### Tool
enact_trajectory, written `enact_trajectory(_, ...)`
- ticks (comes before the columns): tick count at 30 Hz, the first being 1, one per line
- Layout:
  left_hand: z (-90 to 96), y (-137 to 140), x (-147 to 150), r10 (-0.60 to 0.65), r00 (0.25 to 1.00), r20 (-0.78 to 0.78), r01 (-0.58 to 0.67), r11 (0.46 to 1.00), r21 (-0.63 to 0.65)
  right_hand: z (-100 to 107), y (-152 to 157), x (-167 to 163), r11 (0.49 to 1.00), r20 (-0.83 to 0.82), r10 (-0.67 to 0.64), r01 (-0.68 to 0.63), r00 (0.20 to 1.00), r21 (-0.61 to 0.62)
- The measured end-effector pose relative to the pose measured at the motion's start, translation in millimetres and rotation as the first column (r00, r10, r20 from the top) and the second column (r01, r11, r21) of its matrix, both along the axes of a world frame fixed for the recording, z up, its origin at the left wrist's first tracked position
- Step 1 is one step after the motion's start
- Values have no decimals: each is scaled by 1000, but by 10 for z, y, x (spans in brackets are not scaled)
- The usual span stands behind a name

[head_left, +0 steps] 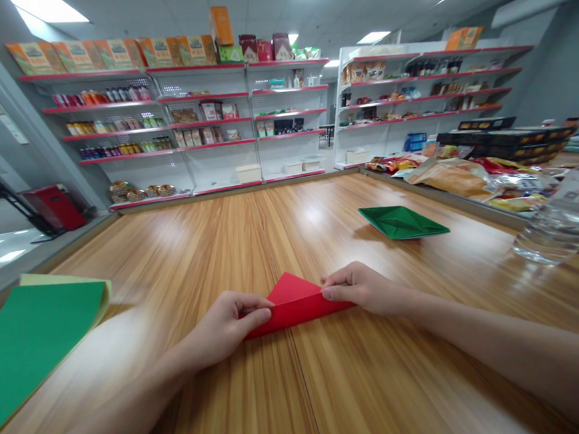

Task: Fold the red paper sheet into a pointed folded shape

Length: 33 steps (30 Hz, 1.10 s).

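Note:
A red sheet of paper (297,312) is folded into a triangle with a band turned up along its near edge. My left hand (230,325) pinches the left end of that band between thumb and fingers. At the right end, my right hand (363,289) grips the same paper, thumb in front. The paper is just above or on the wooden table (212,250); I cannot tell which. Farther back on the right lies a folded green paper piece (403,222), creased and slightly raised.
Green and yellow paper sheets (42,330) lie at the left. A clear plastic bottle (560,222) stands at the right edge, near snack packets (457,177) and stacked black boxes (514,140). Stocked shelves (202,123) line the back.

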State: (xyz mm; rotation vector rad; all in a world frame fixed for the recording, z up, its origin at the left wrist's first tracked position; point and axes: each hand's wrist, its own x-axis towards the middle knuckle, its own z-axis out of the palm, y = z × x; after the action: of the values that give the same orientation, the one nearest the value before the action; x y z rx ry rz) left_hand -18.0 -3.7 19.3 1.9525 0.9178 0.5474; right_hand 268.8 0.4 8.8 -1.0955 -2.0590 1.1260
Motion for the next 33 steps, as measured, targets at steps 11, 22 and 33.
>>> enact_trajectory(11,-1,-71,1,70,994,-80,-36,928,371,-54,-49,-17,998,-75,-55,53,996,-28)
enact_trajectory(22,-5,-69,-63,-190,982,-13,185,935,301,70,-118,38,918,58,356,-361,933,166)
enact_trajectory(33,-79,83,-78,50,994,102,-33,986,-164,42,-63,13,995,-18,87,-88,996,-50)
